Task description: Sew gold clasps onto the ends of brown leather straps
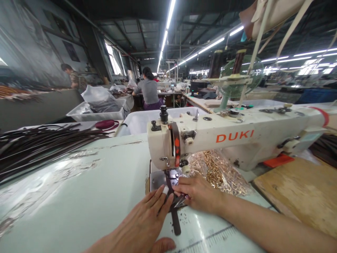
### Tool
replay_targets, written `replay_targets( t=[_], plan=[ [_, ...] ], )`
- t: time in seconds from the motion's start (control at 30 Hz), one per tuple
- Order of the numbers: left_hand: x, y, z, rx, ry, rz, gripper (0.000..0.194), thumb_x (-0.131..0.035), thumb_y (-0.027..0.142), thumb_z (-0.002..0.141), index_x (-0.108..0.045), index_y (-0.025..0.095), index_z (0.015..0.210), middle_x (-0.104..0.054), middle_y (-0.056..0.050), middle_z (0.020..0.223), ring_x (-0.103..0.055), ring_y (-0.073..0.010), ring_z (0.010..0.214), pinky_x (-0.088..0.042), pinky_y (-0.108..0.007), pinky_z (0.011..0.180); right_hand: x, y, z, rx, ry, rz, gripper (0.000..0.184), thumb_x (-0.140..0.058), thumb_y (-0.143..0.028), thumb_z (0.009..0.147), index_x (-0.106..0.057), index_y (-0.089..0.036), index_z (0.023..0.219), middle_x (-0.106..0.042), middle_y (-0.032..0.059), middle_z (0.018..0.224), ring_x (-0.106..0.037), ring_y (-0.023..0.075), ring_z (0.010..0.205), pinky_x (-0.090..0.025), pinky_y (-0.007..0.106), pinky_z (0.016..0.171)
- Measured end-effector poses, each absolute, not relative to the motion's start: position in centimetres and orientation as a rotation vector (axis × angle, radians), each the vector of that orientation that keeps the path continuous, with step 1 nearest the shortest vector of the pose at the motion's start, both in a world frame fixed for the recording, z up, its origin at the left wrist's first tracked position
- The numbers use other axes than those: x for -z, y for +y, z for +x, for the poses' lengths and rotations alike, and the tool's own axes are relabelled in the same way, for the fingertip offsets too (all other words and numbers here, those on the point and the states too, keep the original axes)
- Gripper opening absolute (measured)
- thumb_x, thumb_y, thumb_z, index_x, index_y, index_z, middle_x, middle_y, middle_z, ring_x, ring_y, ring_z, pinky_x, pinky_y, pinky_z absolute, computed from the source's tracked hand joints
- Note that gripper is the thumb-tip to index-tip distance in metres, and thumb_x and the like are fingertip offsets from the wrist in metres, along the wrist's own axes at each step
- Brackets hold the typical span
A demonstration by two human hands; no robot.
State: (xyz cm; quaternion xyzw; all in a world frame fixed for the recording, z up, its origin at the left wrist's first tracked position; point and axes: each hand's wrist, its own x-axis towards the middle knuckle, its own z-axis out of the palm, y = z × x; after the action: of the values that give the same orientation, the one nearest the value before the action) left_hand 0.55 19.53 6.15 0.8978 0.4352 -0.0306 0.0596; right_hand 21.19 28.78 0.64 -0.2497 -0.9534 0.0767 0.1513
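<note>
A dark brown strap [176, 221] lies lengthwise under the needle area of the white sewing machine [200, 135], its rounded end toward me. My left hand [147, 214] rests with fingers stretched out and flat at the strap's left side, a white wrap on one fingertip. My right hand [197, 193] is closed beside the strap's right edge, close to the presser foot. Out of its curled fingers points a bright metal tool [180, 201], seemingly small scissors; the handle is mostly hidden. The metal needle plate [158, 181] shows left of the strap.
A plastic bag of gold-coloured metal hooks [217, 172] lies behind my right hand. Long dark strips [34, 144] are piled at the left, near a maroon coil [106, 125]. A wooden board [297, 189] lies at right. A co-worker [151, 91] sits ahead beyond white bins [98, 111].
</note>
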Motion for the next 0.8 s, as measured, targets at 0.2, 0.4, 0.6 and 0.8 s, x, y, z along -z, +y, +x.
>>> replay_targets(
  t=[0.2, 0.4, 0.6, 0.8],
  plan=[
    [-5.1, 20.4, 0.1, 0.080, 1.280, 2.865, 0.059, -0.060, 0.035, 0.088, -0.042, 0.008, 0.136, -0.047, -0.017, 0.138, -0.042, -0.0299, 0.129, -0.036, -0.041, 0.107, -0.7, 28.8, 21.2, -0.223, -2.745, -0.719, 0.011, -0.055, -0.016, 0.080, -0.056, -0.023, 0.089, -0.064, -0.0023, 0.089, -0.062, 0.0146, 0.075, -0.045, 0.025, 0.067],
    [-3.6, 21.8, -0.8, 0.051, 1.144, 3.023, 0.047, -0.053, 0.022, 0.092, -0.041, 0.009, 0.136, -0.050, -0.018, 0.135, -0.045, -0.0288, 0.126, -0.037, -0.043, 0.107, -0.5, 28.9, 21.1, -0.214, -2.746, -0.719, 0.019, -0.053, -0.014, 0.080, -0.057, -0.024, 0.096, -0.064, -0.0027, 0.092, -0.062, 0.0144, 0.079, -0.044, 0.025, 0.069],
    [-3.6, 22.8, -1.2, 0.078, 1.080, 2.998, 0.050, -0.045, 0.008, 0.089, -0.035, 0.007, 0.138, -0.052, -0.017, 0.133, -0.047, -0.0251, 0.125, -0.031, -0.042, 0.111, -0.4, 28.9, 21.3, -0.200, -2.769, -0.734, 0.016, -0.054, -0.014, 0.078, -0.055, -0.023, 0.091, -0.063, -0.0026, 0.091, -0.062, 0.0145, 0.078, -0.042, 0.025, 0.066],
    [-2.4, 23.5, -2.0, -0.024, 1.062, 3.017, 0.061, -0.042, 0.000, 0.082, -0.031, 0.010, 0.140, -0.050, -0.015, 0.136, -0.042, -0.0248, 0.129, -0.029, -0.044, 0.113, -0.5, 28.8, 21.2, -0.185, -2.775, -0.747, 0.014, -0.055, -0.016, 0.077, -0.053, -0.024, 0.088, -0.063, -0.0036, 0.089, -0.060, 0.0144, 0.075, -0.040, 0.026, 0.062]
  ],
)
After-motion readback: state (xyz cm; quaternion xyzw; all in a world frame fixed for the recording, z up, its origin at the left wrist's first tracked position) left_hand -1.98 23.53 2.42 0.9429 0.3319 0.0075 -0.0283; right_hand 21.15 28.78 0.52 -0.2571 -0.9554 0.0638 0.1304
